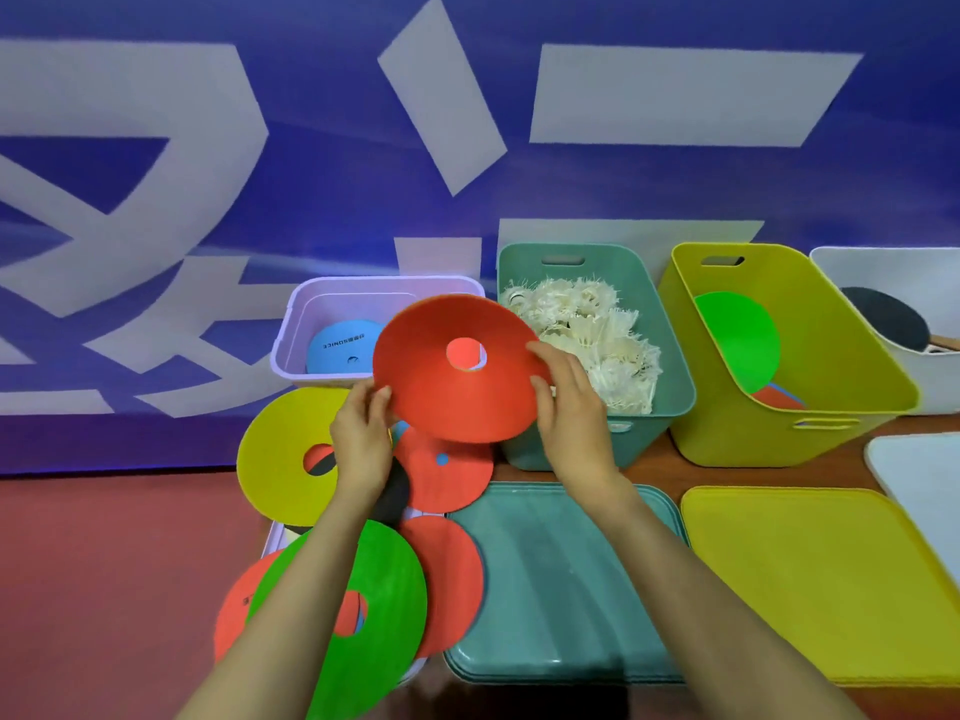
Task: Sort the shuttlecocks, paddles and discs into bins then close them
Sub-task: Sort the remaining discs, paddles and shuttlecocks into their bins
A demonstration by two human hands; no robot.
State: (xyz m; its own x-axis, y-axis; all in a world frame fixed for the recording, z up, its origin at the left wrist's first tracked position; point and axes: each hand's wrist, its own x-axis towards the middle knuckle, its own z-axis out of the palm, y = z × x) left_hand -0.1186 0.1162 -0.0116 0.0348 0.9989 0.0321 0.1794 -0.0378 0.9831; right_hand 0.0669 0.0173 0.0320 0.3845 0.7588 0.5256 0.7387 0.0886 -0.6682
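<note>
Both my hands hold a large red disc (447,392) with a centre hole, raised in front of the lilac bin (291,330). My left hand (361,439) pinches its left edge and my right hand (566,407) grips its right edge. A blue disc (337,348) lies inside the lilac bin. White shuttlecocks (592,335) fill the teal bin (670,366). The yellow bin (831,356) holds a green disc (740,335) with more discs under it. A black paddle (888,317) sits in the white bin (914,283). Yellow (280,459), green (384,579) and red (447,480) discs lie loose below my hands.
A teal lid (561,579) and a yellow lid (815,574) lie flat on the brown table near me. A white lid (919,475) shows at the right edge. A blue banner with white shapes stands behind the bins. Red floor lies to the left.
</note>
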